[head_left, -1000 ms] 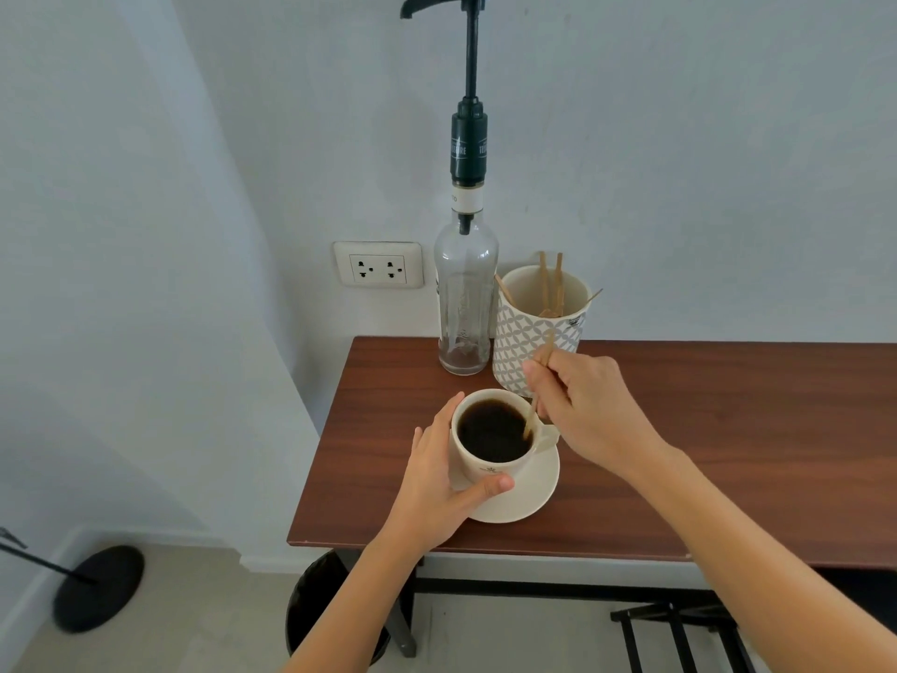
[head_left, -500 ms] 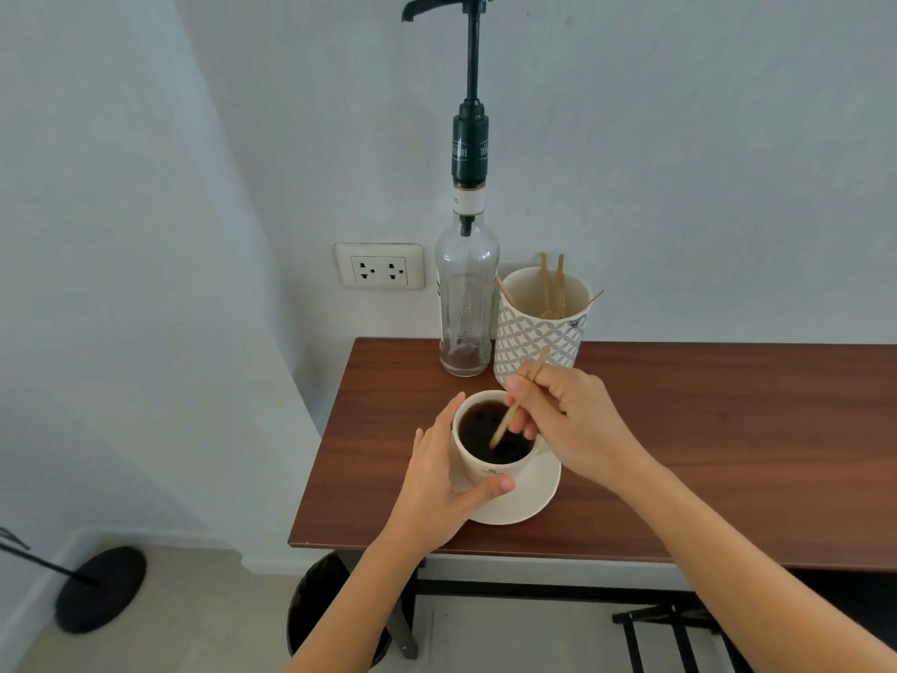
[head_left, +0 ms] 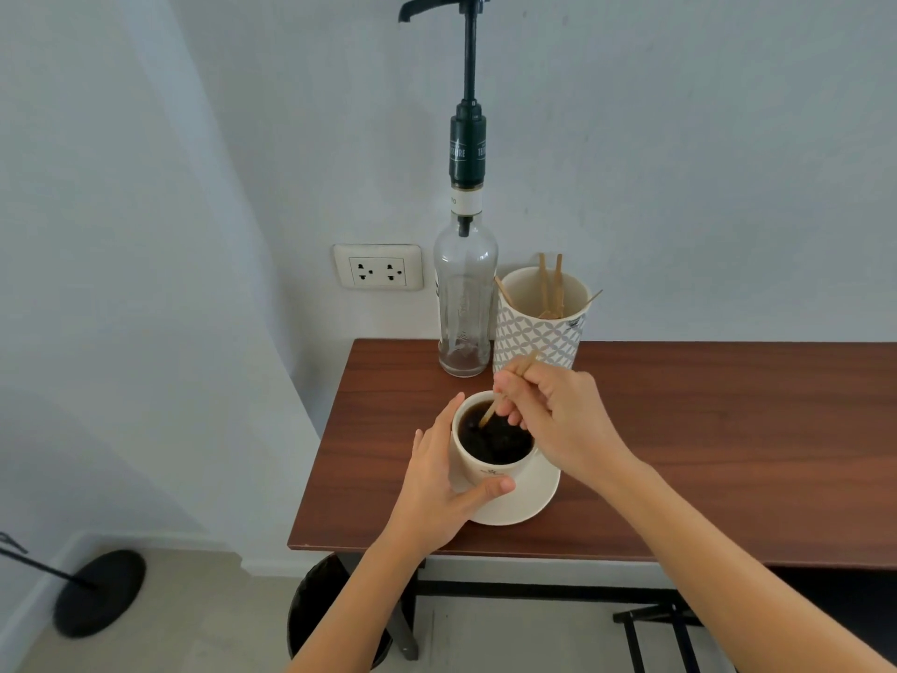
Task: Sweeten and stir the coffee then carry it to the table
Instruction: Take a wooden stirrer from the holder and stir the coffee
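A cream cup of black coffee [head_left: 490, 466] stands on a cream saucer [head_left: 531, 500] near the left end of a brown wooden table [head_left: 704, 454]. My left hand [head_left: 439, 488] wraps the cup's left side, thumb across its front. My right hand [head_left: 558, 420] hovers over the cup's right rim and pinches a wooden stir stick [head_left: 488, 414], whose lower end dips into the coffee at the far left. The cup's handle is hidden under my right hand.
A clear glass syrup bottle [head_left: 465, 303] with a tall black pump stands at the wall behind the cup. Next to it is a patterned paper cup [head_left: 539, 327] holding several wooden sticks. A wall socket [head_left: 377, 267], a black bin [head_left: 330, 619] below and a black stand base [head_left: 99, 592] on the floor.
My right hand has swung the stir stick from the cup's right side across to its far left in the coffee. The left hand and cup stay put.
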`<action>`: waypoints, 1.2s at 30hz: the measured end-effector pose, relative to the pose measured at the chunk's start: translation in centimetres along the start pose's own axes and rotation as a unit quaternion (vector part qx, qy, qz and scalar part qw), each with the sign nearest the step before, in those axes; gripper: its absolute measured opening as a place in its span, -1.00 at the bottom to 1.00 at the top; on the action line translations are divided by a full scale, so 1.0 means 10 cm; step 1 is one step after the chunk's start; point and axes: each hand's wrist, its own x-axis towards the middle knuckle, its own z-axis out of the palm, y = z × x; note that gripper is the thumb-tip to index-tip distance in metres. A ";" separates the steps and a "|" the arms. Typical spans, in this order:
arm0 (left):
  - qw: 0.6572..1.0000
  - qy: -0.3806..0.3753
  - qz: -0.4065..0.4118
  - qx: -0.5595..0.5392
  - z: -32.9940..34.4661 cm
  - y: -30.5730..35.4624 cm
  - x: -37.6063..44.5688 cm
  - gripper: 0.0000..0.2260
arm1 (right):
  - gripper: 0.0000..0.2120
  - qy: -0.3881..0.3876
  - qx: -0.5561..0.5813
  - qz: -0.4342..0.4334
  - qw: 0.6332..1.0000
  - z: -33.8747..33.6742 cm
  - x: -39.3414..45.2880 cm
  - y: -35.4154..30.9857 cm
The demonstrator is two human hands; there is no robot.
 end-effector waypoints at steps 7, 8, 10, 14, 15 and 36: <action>1.000 -0.007 -0.016 -0.004 0.01 -0.01 0.00 -0.17 | -0.71 0.020 -0.099 -0.024 0.995 -0.14 -0.02 0.06; 1.000 -0.006 -0.013 -0.002 0.01 -0.02 0.00 -0.16 | -0.72 0.006 -0.063 -0.003 0.998 -0.10 -0.04 0.04; 1.000 -0.006 -0.007 -0.002 0.01 -0.02 -0.01 -0.16 | -0.76 -0.013 0.007 0.022 1.000 0.00 -0.05 0.00; 1.000 -0.003 -0.005 0.000 0.01 0.00 -0.01 -0.23 | -0.76 0.017 -0.063 -0.040 0.997 -0.02 0.04 0.03; 1.000 -0.002 -0.008 0.001 0.01 -0.01 0.00 -0.23 | -0.74 0.025 -0.096 -0.052 0.994 -0.06 0.06 0.05; 1.000 -0.004 -0.007 0.003 0.01 -0.03 0.00 -0.22 | -0.79 0.018 -0.028 -0.015 0.999 0.02 0.02 0.03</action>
